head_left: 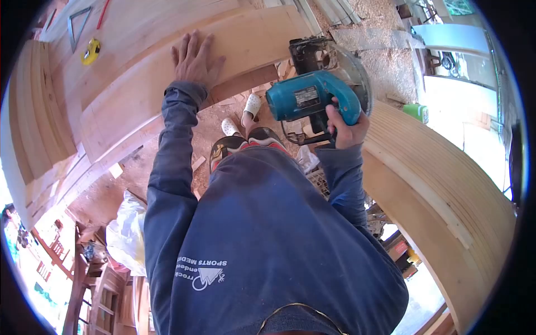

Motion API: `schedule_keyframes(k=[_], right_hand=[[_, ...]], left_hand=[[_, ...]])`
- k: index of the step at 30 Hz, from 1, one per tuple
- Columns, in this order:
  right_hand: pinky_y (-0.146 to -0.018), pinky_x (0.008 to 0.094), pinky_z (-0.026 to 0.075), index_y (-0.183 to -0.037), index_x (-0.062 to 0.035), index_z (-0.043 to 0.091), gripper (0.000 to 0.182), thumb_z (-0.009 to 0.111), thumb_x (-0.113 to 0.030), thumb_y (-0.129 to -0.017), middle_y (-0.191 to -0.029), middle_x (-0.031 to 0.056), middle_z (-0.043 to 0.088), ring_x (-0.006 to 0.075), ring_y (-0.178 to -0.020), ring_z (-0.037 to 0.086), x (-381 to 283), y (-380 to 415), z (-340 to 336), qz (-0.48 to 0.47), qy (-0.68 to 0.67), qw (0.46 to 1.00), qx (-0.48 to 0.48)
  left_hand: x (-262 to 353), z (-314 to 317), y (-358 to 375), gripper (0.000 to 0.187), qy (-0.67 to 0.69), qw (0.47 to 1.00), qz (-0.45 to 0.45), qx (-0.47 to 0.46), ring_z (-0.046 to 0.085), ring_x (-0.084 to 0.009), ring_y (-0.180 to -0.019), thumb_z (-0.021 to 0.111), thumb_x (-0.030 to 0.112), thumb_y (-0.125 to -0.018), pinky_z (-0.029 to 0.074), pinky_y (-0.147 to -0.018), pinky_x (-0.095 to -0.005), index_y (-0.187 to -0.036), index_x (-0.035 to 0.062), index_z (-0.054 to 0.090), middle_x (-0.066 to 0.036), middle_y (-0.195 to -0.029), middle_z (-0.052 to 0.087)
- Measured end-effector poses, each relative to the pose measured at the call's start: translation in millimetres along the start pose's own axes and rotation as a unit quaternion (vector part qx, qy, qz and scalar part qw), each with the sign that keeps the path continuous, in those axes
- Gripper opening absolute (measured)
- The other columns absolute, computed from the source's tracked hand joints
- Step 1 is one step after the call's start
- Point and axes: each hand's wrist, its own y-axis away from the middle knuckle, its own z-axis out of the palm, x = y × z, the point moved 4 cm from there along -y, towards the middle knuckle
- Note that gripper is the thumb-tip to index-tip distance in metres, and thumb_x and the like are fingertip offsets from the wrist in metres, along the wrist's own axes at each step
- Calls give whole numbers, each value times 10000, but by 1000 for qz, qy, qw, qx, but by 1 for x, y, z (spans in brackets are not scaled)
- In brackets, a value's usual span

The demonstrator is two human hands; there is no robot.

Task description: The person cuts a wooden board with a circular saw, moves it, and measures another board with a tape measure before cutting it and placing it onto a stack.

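My left hand (194, 57) lies flat, fingers spread, on a long pale wooden plank (167, 84) that runs across a workbench. My right hand (344, 127) grips the handle of a blue circular saw (315, 95), held in the air beside the plank's right end. The saw's metal guard and blade (353, 75) point away from me. Both my arms wear blue sleeves.
A yellow tape measure (91, 51) and a metal triangle square (78, 25) lie on the bench at far left. Stacked boards (446, 184) run along the right. Wood offcuts, sawdust and white clogs (241, 114) cover the floor. A white plastic bag (127, 231) sits lower left.
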Motion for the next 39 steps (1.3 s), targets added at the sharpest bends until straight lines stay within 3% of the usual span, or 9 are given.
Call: schedule_keyframes(k=[4,7,16,19,25,29,32,35,39], right_hand=[[-490,249,398,-1071,-3,721,221,802,-46,-870,-733,25,637,89,-524,527,5,-2,-14,6,7,1000,-10],[-489,252,395,-1062,-7,718,206,798,-45,-876,-712,21,622,93,-524,530,10,-10,-22,1,-5,999,-33],[-494,270,408,-1059,-8,698,174,771,-74,-915,-653,28,584,106,-506,522,1,-26,-20,6,-4,996,-91],[-494,274,411,-1072,-3,690,177,757,-66,-921,-640,27,575,108,-500,517,1,-25,-18,-3,2,995,-99],[-479,266,391,-993,-16,663,149,775,-60,-904,-685,28,597,99,-510,512,-2,-27,-12,1,1,992,-125],[-475,260,379,-933,-31,646,163,796,-78,-893,-697,26,602,94,-516,510,-3,-29,-9,9,-5,992,-125],[-481,281,409,-988,-39,630,169,775,-27,-901,-636,27,561,111,-481,505,-1,-30,-10,21,18,994,-110],[-469,262,364,-918,-40,650,171,810,-86,-881,-645,13,568,96,-493,496,-2,-29,-8,22,9,995,-92],[-480,279,411,-974,-37,622,167,774,-42,-905,-629,27,553,112,-478,507,-2,-33,-9,21,26,994,-104]], left_hand=[[34,-2,-11,645,-17,1000,5,21,317,-347,-1565,664,542,-953,151,-1273,-604,-1531,289,532,-96,-1664,414],[54,-6,-20,660,20,999,10,33,310,-362,-1562,680,528,-921,140,-1273,-627,-1499,231,561,-146,-1646,420],[69,-5,-38,615,1,998,-44,47,393,-366,-1497,679,514,-904,174,-1250,-640,-1405,164,616,-142,-1598,461],[65,15,-70,703,-66,993,-91,-21,419,-370,-1472,601,622,-934,205,-1222,-648,-1486,188,564,-151,-1578,492],[55,29,-86,749,-89,989,-113,-34,470,-358,-1432,505,684,-967,250,-1208,-602,-1500,161,570,-169,-1494,589],[55,28,-89,755,-79,989,-119,-29,474,-358,-1430,528,685,-954,240,-1209,-603,-1486,151,582,-164,-1487,597],[55,29,-85,754,-66,990,-119,-28,475,-360,-1430,536,685,-949,236,-1207,-608,-1479,150,587,-162,-1482,602],[51,33,-85,747,-63,991,-114,-12,478,-363,-1424,542,679,-948,241,-1203,-612,-1470,148,594,-172,-1473,607],[53,31,-87,742,-64,991,-119,-18,485,-363,-1414,543,674,-951,257,-1194,-608,-1454,132,604,-185,-1460,614]])
